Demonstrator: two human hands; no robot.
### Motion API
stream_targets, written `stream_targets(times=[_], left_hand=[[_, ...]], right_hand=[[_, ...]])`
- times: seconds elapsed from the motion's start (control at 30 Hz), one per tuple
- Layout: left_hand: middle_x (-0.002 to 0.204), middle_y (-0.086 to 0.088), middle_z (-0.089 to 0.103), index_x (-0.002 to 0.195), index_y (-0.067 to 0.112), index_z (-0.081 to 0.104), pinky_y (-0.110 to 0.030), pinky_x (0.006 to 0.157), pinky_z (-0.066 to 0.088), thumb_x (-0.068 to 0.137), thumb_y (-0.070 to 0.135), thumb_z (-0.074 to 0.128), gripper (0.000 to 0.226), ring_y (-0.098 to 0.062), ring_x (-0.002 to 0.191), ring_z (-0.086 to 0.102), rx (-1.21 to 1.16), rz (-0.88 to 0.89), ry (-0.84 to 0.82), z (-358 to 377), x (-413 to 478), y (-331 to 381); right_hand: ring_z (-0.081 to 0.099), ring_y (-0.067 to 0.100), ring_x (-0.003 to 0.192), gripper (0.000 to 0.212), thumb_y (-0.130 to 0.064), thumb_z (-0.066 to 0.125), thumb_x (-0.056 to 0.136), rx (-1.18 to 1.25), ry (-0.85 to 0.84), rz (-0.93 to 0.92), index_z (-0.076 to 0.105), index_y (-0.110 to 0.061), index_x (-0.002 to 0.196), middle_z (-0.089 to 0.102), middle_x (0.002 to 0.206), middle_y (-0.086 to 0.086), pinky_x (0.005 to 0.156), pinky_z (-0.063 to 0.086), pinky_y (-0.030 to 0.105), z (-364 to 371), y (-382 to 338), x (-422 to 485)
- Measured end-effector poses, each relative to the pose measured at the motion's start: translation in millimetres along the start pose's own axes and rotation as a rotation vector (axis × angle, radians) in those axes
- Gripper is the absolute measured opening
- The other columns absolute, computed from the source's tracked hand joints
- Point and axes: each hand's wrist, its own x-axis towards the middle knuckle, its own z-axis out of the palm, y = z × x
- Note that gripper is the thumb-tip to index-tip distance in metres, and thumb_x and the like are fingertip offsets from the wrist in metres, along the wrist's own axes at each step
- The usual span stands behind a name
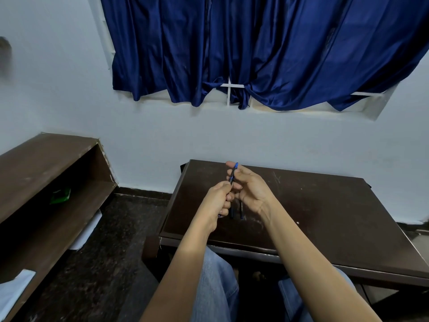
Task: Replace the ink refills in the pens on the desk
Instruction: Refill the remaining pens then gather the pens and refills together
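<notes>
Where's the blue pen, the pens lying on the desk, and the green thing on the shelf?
blue pen [233,174]: head view, middle of its barrel.
pens on the desk [241,209]: head view, barrel of one pen.
green thing [60,195]: head view, its middle.

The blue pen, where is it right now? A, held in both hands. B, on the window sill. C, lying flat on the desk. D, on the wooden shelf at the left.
A: the blue pen is gripped at its lower end by the left hand and pinched higher up by the right hand, in front of the desk.
</notes>
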Motion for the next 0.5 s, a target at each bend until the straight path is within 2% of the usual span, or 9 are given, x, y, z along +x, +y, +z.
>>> stream_targets(times=[0.07,0.2,0.3,0.5], left_hand=[[0.049,0.013,0.041,0.088,0.022,0.065,-0.014,0.031,0.021,0.096,0.020,0.038,0.028,0.000,0.038,0.026,-0.005,-0.004,-0.003,-0.7,3.3,-1.6],[0.051,0.012,0.041,0.099,0.024,0.060,-0.013,0.031,0.021,0.097,0.018,0.036,0.025,0.000,0.038,0.025,-0.069,-0.026,-0.013,-1.2,11.4,-4.6],[0.054,0.010,0.040,0.110,0.024,0.059,-0.014,0.031,0.021,0.099,0.020,0.037,0.025,0.000,0.039,0.025,-0.110,-0.039,-0.020,-2.0,17.4,-6.9],[0.056,0.008,0.039,0.121,0.027,0.056,-0.014,0.032,0.021,0.101,0.019,0.036,0.030,0.000,0.040,0.026,-0.123,-0.062,-0.021,-7.3,31.4,-12.5]], right_hand=[[0.039,0.006,0.048,0.034,0.000,0.038,0.097,0.008,0.015,0.016,0.061,-0.006,0.122,0.064,0.088,0.000,0.063,0.043,0.029,-2.0,0.4,4.7],[0.049,0.007,0.058,0.034,0.003,0.038,0.096,0.012,0.033,0.038,0.063,-0.006,0.116,0.067,0.086,0.000,0.056,0.048,0.023,-3.0,0.5,13.5],[0.059,0.011,0.075,0.034,0.004,0.036,0.096,0.039,0.029,0.059,0.064,-0.010,0.110,0.067,0.090,0.000,0.067,0.049,0.027,-4.9,1.3,21.7],[0.056,0.014,0.079,0.035,0.005,0.033,0.094,0.197,-0.004,0.110,0.061,-0.012,0.104,0.060,0.078,-0.002,0.072,0.043,0.028,-7.6,10.1,42.5]])
